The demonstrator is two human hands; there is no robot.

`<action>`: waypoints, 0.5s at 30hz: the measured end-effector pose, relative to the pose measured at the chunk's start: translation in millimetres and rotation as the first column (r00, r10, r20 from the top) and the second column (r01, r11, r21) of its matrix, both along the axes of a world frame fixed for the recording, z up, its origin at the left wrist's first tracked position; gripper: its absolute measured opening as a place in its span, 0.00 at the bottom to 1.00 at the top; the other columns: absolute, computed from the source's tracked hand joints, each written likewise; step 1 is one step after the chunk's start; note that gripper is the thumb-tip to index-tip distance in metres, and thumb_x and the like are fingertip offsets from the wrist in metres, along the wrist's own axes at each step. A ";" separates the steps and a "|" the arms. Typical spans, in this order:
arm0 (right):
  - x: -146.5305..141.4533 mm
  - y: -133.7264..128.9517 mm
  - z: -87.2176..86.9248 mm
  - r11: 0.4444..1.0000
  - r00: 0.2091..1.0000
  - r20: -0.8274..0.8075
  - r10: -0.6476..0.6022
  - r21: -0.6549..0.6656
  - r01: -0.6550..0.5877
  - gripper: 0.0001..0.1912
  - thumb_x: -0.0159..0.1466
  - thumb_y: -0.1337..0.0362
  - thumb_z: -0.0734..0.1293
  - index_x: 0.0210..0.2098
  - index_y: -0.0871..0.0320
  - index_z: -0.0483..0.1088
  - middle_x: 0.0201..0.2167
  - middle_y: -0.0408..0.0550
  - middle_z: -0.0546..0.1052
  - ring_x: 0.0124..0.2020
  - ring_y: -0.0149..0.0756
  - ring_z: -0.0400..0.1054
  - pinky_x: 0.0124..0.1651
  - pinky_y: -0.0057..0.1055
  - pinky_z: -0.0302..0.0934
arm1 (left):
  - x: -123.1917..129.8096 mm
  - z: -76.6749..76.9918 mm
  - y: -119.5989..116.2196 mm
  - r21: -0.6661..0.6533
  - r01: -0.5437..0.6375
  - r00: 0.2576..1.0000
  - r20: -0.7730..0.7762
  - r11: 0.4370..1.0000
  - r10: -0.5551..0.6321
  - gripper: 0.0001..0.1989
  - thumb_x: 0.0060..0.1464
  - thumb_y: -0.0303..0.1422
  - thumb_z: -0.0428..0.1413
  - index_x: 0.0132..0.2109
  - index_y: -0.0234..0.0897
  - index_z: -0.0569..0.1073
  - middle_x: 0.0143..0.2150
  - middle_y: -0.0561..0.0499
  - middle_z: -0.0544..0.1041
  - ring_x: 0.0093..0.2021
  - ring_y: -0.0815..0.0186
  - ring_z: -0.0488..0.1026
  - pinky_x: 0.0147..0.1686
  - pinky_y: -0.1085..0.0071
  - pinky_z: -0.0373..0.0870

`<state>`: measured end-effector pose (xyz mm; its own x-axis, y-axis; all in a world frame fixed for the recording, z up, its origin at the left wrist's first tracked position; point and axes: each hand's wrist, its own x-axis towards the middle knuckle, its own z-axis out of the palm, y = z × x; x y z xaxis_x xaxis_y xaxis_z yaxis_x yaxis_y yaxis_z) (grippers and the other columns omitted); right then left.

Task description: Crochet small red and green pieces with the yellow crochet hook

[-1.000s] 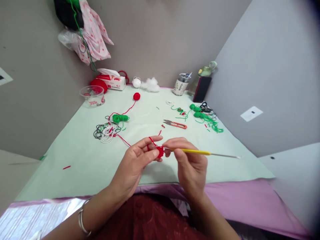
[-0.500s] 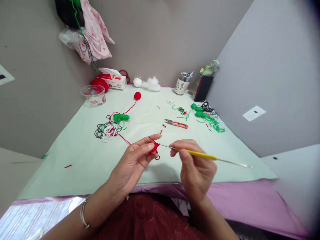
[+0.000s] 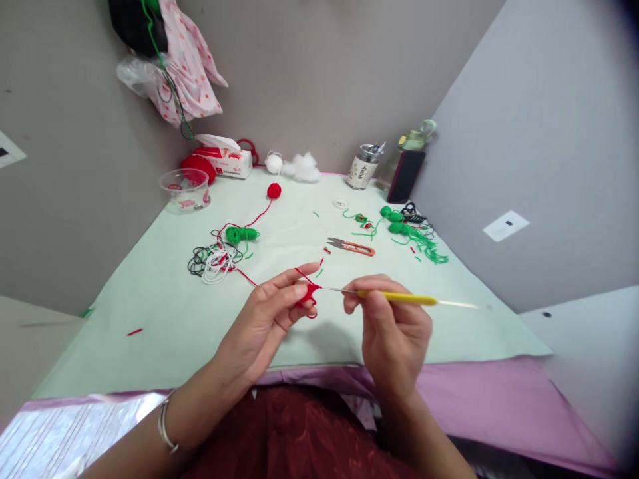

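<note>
Between the thumb and fingers of my left hand (image 3: 269, 303) is a small red crochet piece (image 3: 308, 293), partly covered by the fingers. Red yarn (image 3: 246, 277) runs from this hand back across the table, and a strand passes over my raised index finger. My right hand (image 3: 394, 326) is closed around the yellow handle of a crochet hook (image 3: 404, 297). The hook's thin metal tip points left and meets the edge of the red piece. Its other metal end sticks out to the right, blurred.
Orange-handled thread snips (image 3: 352, 247) lie beyond my hands. Tangled white and black cord (image 3: 215, 261), a green yarn bundle (image 3: 242, 234) and a red ball (image 3: 273, 191) are at left. Green crocheted pieces (image 3: 397, 223) lie at right, before a phone (image 3: 407, 176) and pen holder (image 3: 364, 166).
The crochet hook has turned to lie more level, its far end rising. My right hand has shifted slightly, and the strand at the red piece is drawn out to the right.
</note>
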<state>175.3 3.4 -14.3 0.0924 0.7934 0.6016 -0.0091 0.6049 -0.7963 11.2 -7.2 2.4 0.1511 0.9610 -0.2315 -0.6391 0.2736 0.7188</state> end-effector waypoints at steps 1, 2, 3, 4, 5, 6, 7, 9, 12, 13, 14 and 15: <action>-0.6 0.7 1.8 0.998 0.999 -0.037 0.035 -0.044 -0.037 0.10 0.75 0.65 0.66 0.43 0.52 0.82 0.32 0.45 0.80 0.28 0.33 0.74 0.31 0.32 0.71 | 0.9 -0.2 -0.2 0.040 -0.032 0.999 -0.040 0.999 0.034 0.18 0.54 0.30 0.70 0.53 0.36 0.85 0.33 0.54 0.78 0.32 0.71 0.74 0.40 0.74 0.74; -2.0 0.9 2.5 0.996 0.998 -0.022 0.059 -0.064 -0.060 0.10 0.75 0.64 0.66 0.42 0.52 0.82 0.32 0.45 0.81 0.29 0.34 0.75 0.31 0.33 0.72 | 2.4 -0.6 -1.1 0.084 -0.060 0.995 -0.079 0.995 0.066 0.19 0.54 0.30 0.71 0.54 0.38 0.84 0.33 0.55 0.78 0.32 0.71 0.74 0.41 0.74 0.74; -4.1 0.5 2.2 0.997 0.997 0.038 0.062 -0.052 -0.060 0.10 0.74 0.65 0.67 0.43 0.52 0.82 0.34 0.46 0.82 0.31 0.35 0.76 0.33 0.34 0.73 | 4.3 -1.3 -2.3 0.124 -0.080 0.990 -0.109 0.989 0.094 0.22 0.54 0.30 0.71 0.56 0.40 0.83 0.33 0.56 0.78 0.34 0.71 0.75 0.42 0.73 0.73; -6.4 -0.4 1.0 1.000 0.992 0.120 0.030 -0.003 -0.030 0.09 0.73 0.66 0.68 0.44 0.51 0.82 0.36 0.48 0.83 0.35 0.38 0.78 0.36 0.36 0.75 | 6.2 -2.1 -3.7 0.153 -0.087 0.986 -0.127 0.984 0.107 0.24 0.54 0.30 0.72 0.58 0.41 0.82 0.34 0.56 0.79 0.36 0.69 0.76 0.44 0.72 0.73; -8.7 -1.8 -0.7 0.997 0.979 0.201 -0.030 0.074 0.015 0.10 0.72 0.67 0.69 0.46 0.50 0.83 0.40 0.49 0.85 0.39 0.40 0.80 0.40 0.38 0.76 | 7.8 -2.8 -5.0 0.166 -0.081 0.986 -0.132 0.983 0.104 0.26 0.54 0.30 0.72 0.60 0.42 0.81 0.35 0.55 0.81 0.38 0.68 0.77 0.46 0.71 0.73; -10.6 -3.2 -2.5 0.986 0.963 0.253 -0.097 0.156 0.058 0.12 0.71 0.69 0.70 0.48 0.48 0.83 0.43 0.50 0.85 0.43 0.42 0.80 0.43 0.40 0.77 | 8.9 -3.3 -6.1 0.165 -0.063 0.988 -0.129 0.984 0.085 0.28 0.54 0.30 0.72 0.61 0.42 0.80 0.36 0.54 0.82 0.40 0.66 0.77 0.48 0.69 0.73; -11.9 -4.6 -3.9 0.972 0.951 0.271 -0.147 0.217 0.089 0.15 0.71 0.71 0.70 0.50 0.47 0.83 0.47 0.51 0.86 0.45 0.43 0.81 0.44 0.40 0.77 | 9.3 -3.5 -6.8 0.154 -0.040 0.991 -0.122 0.987 0.059 0.28 0.54 0.31 0.72 0.61 0.42 0.80 0.37 0.53 0.82 0.41 0.66 0.77 0.49 0.68 0.72; -11.9 -5.9 -4.4 0.971 0.961 0.234 -0.145 0.223 0.092 0.16 0.71 0.72 0.69 0.51 0.45 0.83 0.48 0.50 0.86 0.46 0.42 0.81 0.45 0.41 0.78 | 8.3 -2.5 -6.9 0.126 0.001 0.994 -0.109 0.992 0.013 0.27 0.54 0.31 0.72 0.61 0.42 0.81 0.39 0.52 0.82 0.41 0.66 0.77 0.50 0.67 0.71; -6.9 -2.8 0.2 0.999 0.995 0.092 0.039 0.024 -0.041 0.11 0.73 0.68 0.68 0.47 0.49 0.83 0.41 0.48 0.86 0.40 0.39 0.81 0.43 0.37 0.77 | 4.4 0.7 -5.6 0.111 0.026 0.994 -0.111 0.993 -0.013 0.23 0.55 0.30 0.71 0.58 0.43 0.84 0.37 0.53 0.79 0.39 0.67 0.74 0.48 0.68 0.70; -4.8 -1.1 2.2 0.995 0.995 0.033 0.094 -0.043 -0.092 0.09 0.74 0.65 0.68 0.45 0.50 0.82 0.39 0.47 0.86 0.37 0.37 0.80 0.42 0.36 0.77 | 2.9 1.5 -5.1 0.111 0.031 0.993 -0.113 0.993 -0.018 0.22 0.55 0.30 0.70 0.58 0.43 0.84 0.37 0.54 0.78 0.38 0.67 0.74 0.48 0.68 0.69; -2.8 0.6 4.0 0.985 0.990 -0.019 0.137 -0.100 -0.138 0.09 0.75 0.63 0.67 0.44 0.52 0.82 0.38 0.47 0.85 0.35 0.36 0.79 0.40 0.35 0.77 | 1.3 2.1 -4.8 0.110 0.040 0.993 -0.113 0.993 -0.028 0.21 0.56 0.30 0.69 0.57 0.44 0.84 0.37 0.54 0.77 0.38 0.67 0.73 0.48 0.68 0.69; -1.1 1.8 5.5 0.974 0.984 -0.057 0.167 -0.144 -0.173 0.10 0.75 0.61 0.67 0.43 0.53 0.81 0.37 0.47 0.85 0.33 0.35 0.78 0.39 0.35 0.77 | -0.2 2.3 -4.6 0.109 0.054 0.993 -0.111 0.993 -0.041 0.20 0.57 0.31 0.69 0.57 0.44 0.85 0.37 0.54 0.76 0.38 0.67 0.72 0.48 0.67 0.68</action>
<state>174.2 5.1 -8.8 -0.0275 0.8795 0.4751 -0.1387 0.4673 -0.8732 10.9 -11.8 4.7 0.1770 0.9740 -0.1410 -0.5442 0.2163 0.8106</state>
